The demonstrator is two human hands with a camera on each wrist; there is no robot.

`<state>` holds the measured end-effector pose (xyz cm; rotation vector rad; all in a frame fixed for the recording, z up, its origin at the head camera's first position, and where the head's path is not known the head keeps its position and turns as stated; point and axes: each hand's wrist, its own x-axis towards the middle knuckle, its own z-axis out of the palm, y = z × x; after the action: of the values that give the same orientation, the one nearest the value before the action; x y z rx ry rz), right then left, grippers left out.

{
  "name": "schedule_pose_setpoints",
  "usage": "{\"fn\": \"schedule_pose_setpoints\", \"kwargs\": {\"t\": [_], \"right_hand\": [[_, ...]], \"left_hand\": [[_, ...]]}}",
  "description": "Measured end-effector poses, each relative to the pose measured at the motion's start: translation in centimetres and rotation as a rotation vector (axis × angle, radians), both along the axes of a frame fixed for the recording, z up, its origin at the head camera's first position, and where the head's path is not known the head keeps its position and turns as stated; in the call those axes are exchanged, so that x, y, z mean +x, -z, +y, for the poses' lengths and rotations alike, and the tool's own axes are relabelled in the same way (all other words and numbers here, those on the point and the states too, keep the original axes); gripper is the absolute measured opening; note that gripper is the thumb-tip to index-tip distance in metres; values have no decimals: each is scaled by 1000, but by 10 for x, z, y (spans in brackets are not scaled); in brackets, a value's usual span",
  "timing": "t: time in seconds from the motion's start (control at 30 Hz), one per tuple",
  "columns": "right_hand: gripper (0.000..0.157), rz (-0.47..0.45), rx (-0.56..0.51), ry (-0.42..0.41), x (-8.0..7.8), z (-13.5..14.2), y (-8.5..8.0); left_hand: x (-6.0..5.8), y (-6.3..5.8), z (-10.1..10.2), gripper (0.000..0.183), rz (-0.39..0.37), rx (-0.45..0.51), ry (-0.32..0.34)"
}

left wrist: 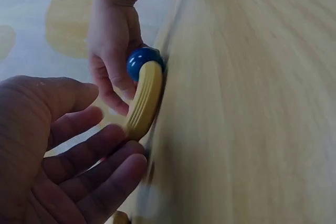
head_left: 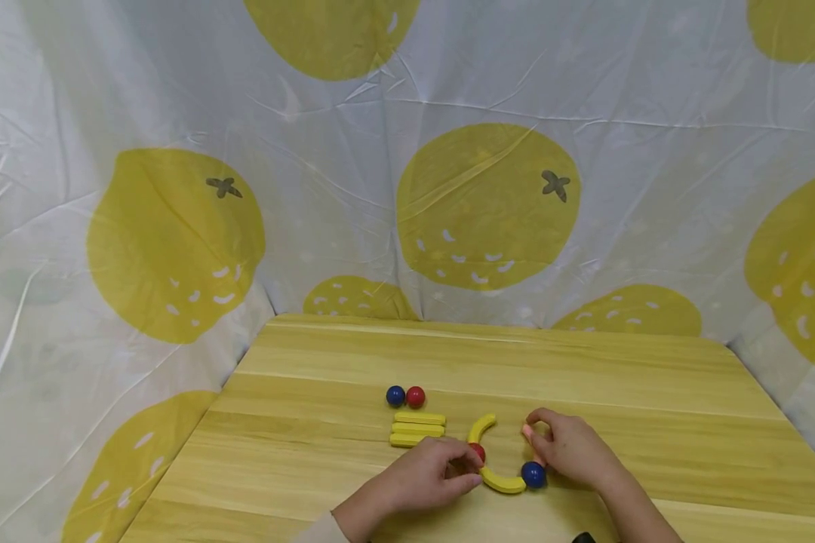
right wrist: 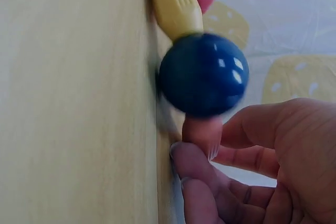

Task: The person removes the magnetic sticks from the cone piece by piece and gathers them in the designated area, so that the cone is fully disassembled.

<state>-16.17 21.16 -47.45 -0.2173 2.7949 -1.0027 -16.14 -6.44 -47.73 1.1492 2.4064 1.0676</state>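
Observation:
My right hand (head_left: 573, 449) pinches a pink curved rod (right wrist: 202, 136) between thumb and fingers, one end of it against a blue ball (head_left: 533, 474). From that ball a yellow curved rod (head_left: 504, 483) runs left to a red ball (head_left: 478, 450). A second yellow curved rod (head_left: 482, 425) extends from the red ball toward the far side. My left hand (head_left: 426, 471) lies by the red ball, fingertips right at the near curved rod's end. In the left wrist view its thumb stands apart from the rod (left wrist: 144, 100), and its fingers cover the red ball.
Three yellow straight rods (head_left: 417, 429) lie side by side left of the joined pieces. Beyond them a loose blue ball (head_left: 395, 396) and red ball (head_left: 416, 397) sit together. A dark object (head_left: 583, 538) shows at the near edge. Lemon-print cloth (head_left: 339, 196) surrounds the wooden table (head_left: 652, 392).

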Motion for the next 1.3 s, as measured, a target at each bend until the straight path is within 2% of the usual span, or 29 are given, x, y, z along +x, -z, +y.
{"fn": "schedule_pose_setpoints", "kwargs": {"t": [0.2, 0.27, 0.4, 0.5, 0.67, 0.77, 0.87, 0.97, 1.1, 1.2, 1.3], "right_hand": [[31, -65, -97, -59, 1, 2, -1], [31, -89, -126, -90, 1, 2, -1], [28, -116, -168, -145, 2, 1, -3], [25, -146, -214, -185, 2, 0, -4], [21, -164, -228, -235, 2, -1, -4], [20, -145, -210, -256, 2, -2, -4], [20, -165, -234, -266, 2, -4, -4], [21, -171, -239, -245, 4, -9, -3], [24, -103, -134, -168, 8, -17, -1], [23, -36, -38, -84, 10, -24, 1], [19, -6, -5, -8, 11, -29, 2]], "left_hand": [[0, 10, 1, 24, 40, 21, -91], [1, 13, 2, 24, 11, 50, -99], [2, 18, 5, 26, -101, 118, -113], [3, 22, 7, 29, -142, 144, -126], [4, 26, 10, 35, -141, 143, -132], [4, 27, 10, 35, -134, 139, -131], [5, 27, 11, 32, -110, 129, -131], [5, 28, 10, 31, -50, 109, -126], [6, 30, 11, 31, 15, 98, -122], [7, 31, 11, 30, 19, 101, -122], [8, 32, 12, 28, 2, 102, -121]]}}
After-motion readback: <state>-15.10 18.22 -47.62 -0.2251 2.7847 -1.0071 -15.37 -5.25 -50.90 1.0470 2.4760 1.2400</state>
